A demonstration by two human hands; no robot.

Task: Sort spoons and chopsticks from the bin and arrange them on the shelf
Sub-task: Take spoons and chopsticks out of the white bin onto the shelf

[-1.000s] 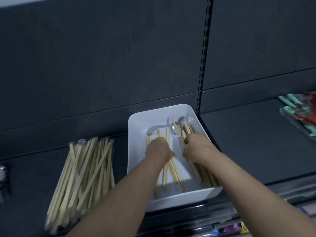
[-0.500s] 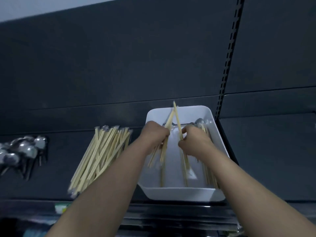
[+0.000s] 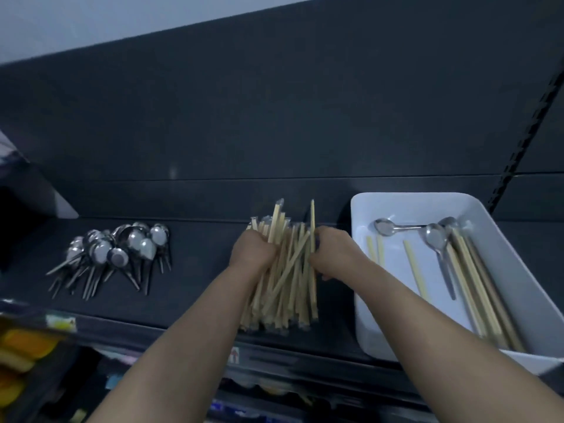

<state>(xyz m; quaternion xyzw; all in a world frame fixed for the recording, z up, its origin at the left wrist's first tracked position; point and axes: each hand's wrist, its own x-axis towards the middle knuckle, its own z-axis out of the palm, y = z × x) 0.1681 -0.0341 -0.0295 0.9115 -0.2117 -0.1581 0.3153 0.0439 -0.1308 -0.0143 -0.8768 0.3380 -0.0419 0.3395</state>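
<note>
In the head view, your left hand point(image 3: 251, 250) and your right hand point(image 3: 332, 254) are both on the pile of chopsticks point(image 3: 287, 294). The pile lies on the dark shelf point(image 3: 198, 288), just left of the white bin point(image 3: 355, 270), with its sticks running from near to far. The fingers of your left hand are curled round the far left part of the pile. Those of your right hand are clamped on sticks at its right edge, and one stick pokes out farther than the rest (your fingertips are mostly hidden behind the backs of your hands). In the bin, a few spoons point(image 3: 439, 248) lie towards the far end, a bundle of chopsticks point(image 3: 479, 288) rests along the right wall, and three loose sticks point(image 3: 413, 270) lie on the left of the floor. Well to the left on the shelf is a heap of spoons point(image 3: 122, 251), bowls far and handles fanned towards you. Blurred yellow goods point(image 3: 21, 346) show below the shelf at near left.
</note>
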